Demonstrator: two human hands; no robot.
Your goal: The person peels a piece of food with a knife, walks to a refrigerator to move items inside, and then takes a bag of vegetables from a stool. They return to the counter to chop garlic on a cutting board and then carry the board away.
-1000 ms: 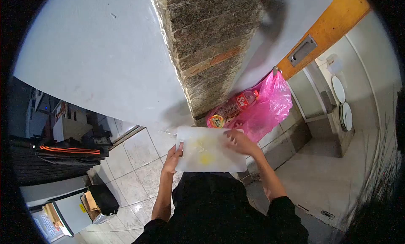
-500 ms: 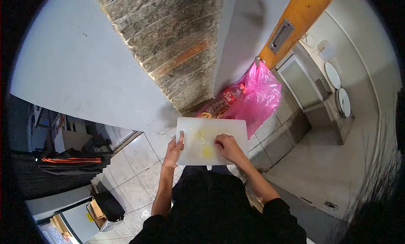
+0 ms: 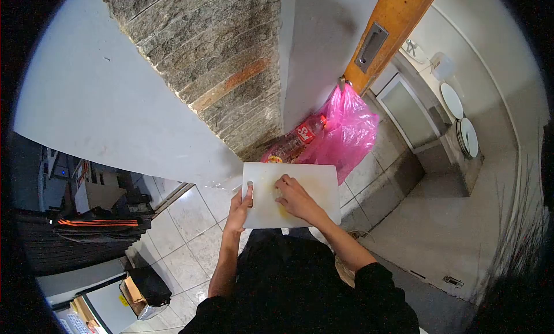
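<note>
A white cutting board (image 3: 317,184) is held level in front of my body, with a yellowish stain on its surface. My left hand (image 3: 236,211) grips its left end, fingers through the handle slot. Over the middle of the board, my right hand (image 3: 297,199) is closed, its bent fingertips down at the surface. Whatever lies under those fingers is hidden. Just beyond the board hangs a pink plastic bag (image 3: 350,126), and a plastic bottle with a red label (image 3: 304,133) rests beside it.
A stone-clad pillar (image 3: 213,63) rises ahead, next to a wooden door (image 3: 398,22) with a metal handle. White plates (image 3: 467,138) stand on a ledge at the right. Dark clothes (image 3: 86,224) and a black bag (image 3: 151,285) are at the left, above the tiled floor (image 3: 187,250).
My right hand has moved left across the board, covering the spot where small pale bits showed. My left hand keeps its hold. The view has shifted slightly.
</note>
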